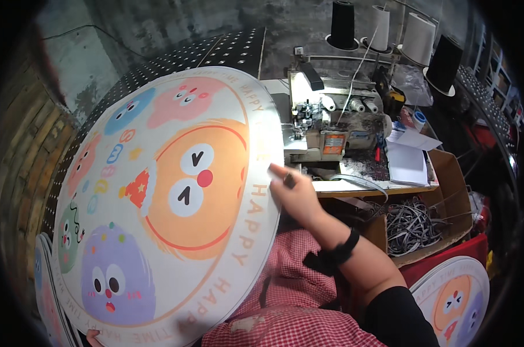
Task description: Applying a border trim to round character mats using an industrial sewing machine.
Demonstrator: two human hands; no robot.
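A large round mat [175, 173] with cartoon faces on a white ground stands tilted in front of me, leaning toward the left. My right hand [296, 196] is closed at its right edge, fingertips on the rim; a small dark object [289, 180] shows between the fingers, too blurred to name. At the mat's lower left edge only some fingertips of my left hand [93, 337] show, curled round the rim; the rest is hidden behind the mat. Just beyond the right hand stands an overlock sewing machine [334, 113] with its lamp lit.
A cardboard box [453, 202] of grey trim strips [415, 228] stands right of the machine table. More round mats lean at lower right [453, 301] and lower left [45, 283]. Thread cones [418, 37] stand behind the machine. White papers [409, 159] lie on the table.
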